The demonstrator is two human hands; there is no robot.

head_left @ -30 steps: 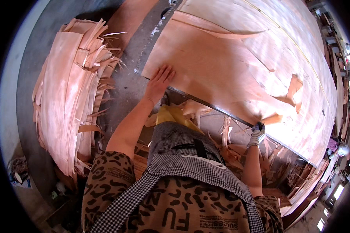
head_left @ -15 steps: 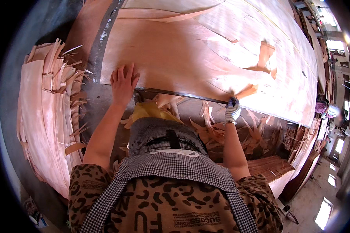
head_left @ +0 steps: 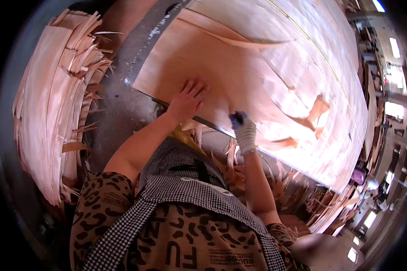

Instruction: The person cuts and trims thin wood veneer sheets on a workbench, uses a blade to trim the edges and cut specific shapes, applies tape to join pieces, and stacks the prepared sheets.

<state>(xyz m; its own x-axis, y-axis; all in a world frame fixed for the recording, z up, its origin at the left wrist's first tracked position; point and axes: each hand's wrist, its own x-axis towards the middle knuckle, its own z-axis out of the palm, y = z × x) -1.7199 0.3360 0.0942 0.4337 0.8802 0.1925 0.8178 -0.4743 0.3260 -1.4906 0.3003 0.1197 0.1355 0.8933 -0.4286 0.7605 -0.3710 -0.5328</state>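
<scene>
A large, pale wood veneer sheet (head_left: 230, 67) lies over the work table in front of me. My bare left hand (head_left: 187, 100) rests on it near the front edge, palm down with fingers stretched out. To its right, my right hand (head_left: 245, 132) wears a striped white glove with dark fingertips. Its fingers are curled closed at the sheet's near edge; whatever they hold is hidden. A dark metal edge strip (head_left: 215, 127) shows along the table front between the hands. On the sheet's right part lies a curled veneer piece (head_left: 319, 113).
A tall bundle of veneer strips (head_left: 47, 108) with ragged ends stands at the left. Veneer scraps (head_left: 231, 156) hang and lie below the table edge. A long torn strip (head_left: 230, 39) lies across the sheet's far part. More stacked veneer (head_left: 332, 212) stands at the right.
My left hand has moved right along the edge, farther onto the sheet. My right hand has come left, closer to it. The whole view has turned, tilting the sheet's edge.
</scene>
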